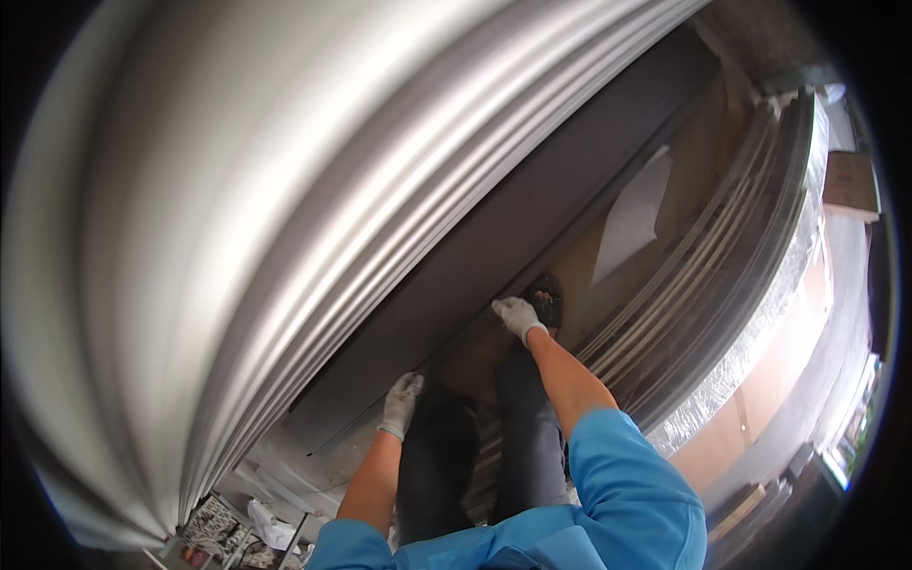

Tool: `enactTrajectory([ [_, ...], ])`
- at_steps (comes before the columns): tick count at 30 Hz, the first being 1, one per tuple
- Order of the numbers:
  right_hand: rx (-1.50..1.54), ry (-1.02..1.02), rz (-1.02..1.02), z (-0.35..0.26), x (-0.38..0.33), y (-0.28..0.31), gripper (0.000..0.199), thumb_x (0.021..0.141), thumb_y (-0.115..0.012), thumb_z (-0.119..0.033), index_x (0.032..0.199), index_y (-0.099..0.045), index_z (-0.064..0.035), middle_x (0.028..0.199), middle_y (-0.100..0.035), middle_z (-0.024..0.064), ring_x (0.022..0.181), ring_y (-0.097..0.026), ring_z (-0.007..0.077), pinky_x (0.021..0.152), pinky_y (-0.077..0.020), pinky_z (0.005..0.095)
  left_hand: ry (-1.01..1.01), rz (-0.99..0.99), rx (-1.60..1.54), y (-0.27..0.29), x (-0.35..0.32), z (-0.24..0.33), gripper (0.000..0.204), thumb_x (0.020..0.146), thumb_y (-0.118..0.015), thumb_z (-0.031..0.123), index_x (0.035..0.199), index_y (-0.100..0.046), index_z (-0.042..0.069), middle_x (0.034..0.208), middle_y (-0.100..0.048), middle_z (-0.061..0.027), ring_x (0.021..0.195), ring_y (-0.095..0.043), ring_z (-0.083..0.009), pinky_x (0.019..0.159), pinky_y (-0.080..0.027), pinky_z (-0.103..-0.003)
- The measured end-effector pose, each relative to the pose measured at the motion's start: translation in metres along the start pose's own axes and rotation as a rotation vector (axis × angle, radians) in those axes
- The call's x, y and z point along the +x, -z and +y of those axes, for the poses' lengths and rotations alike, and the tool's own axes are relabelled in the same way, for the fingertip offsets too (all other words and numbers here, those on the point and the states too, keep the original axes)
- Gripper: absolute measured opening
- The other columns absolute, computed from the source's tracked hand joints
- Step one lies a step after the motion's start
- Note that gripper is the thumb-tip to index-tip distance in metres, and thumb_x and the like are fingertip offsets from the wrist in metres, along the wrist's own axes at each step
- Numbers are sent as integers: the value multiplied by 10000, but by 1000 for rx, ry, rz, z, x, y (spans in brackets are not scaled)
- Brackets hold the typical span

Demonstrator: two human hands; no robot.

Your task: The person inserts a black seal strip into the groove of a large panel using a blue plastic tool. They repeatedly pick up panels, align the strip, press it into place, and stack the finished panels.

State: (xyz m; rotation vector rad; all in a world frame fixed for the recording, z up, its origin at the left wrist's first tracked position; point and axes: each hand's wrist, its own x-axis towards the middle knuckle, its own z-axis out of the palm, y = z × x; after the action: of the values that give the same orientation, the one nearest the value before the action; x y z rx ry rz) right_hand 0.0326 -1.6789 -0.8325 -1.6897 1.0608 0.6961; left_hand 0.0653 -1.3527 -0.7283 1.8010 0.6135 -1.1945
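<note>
The lower edge of a large dark grey flat panel is gripped by the gloved left hand and gloved right hand, fingers closed around it.

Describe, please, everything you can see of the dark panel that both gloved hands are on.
The dark panel is a flat, matte grey-brown sheet with straight edges, material unclear. It leans tilted, running from lower left to upper right beside a stack of pale sheets. The left hand, in a light glove, touches its lower edge; the right hand grips the edge higher up. Its top runs out of view.
</note>
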Motion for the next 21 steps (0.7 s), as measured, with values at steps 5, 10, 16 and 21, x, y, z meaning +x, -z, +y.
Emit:
enactTrajectory([
  [5,-239,199,-183,-77,-85,19,443,939,-611,-449,1170,-712,-85,1213,-692,164,1199,-620,329,1016,-474,416,-119,44,-95,12,-59,5,522,967,-689,328,1326,-588,-37,1254,-661,-96,1087,-639,-207,925,-501,-343],
  [10,-530,493,-354,-118,-115,80,333,961,-604,-367,1124,-717,-100,1153,-706,151,1125,-647,296,968,-494,391,-388,180,130,32,-145,15,366,989,-602,373,1062,-694,26,955,-703,-59,886,-624,-165,823,-471,-324],
  [16,-1358,874,-392,-207,-142,115,336,934,-646,-342,1142,-718,-89,1146,-715,150,1119,-643,377,989,-495,444,-272,330,-823,30,-232,-19,366,1031,-549,106,1345,-544,-83,1283,-657,-99,1175,-635,-151,981,-476,-228],
  [21,-1444,616,-396,-264,-192,32,447,909,-623,-495,1155,-714,-133,1171,-704,163,1157,-630,377,1000,-494,451,-191,515,-768,6,-237,-109,452,997,-623,273,1307,-589,-54,1272,-670,-196,1221,-631,-293,1034,-480,-337],
])
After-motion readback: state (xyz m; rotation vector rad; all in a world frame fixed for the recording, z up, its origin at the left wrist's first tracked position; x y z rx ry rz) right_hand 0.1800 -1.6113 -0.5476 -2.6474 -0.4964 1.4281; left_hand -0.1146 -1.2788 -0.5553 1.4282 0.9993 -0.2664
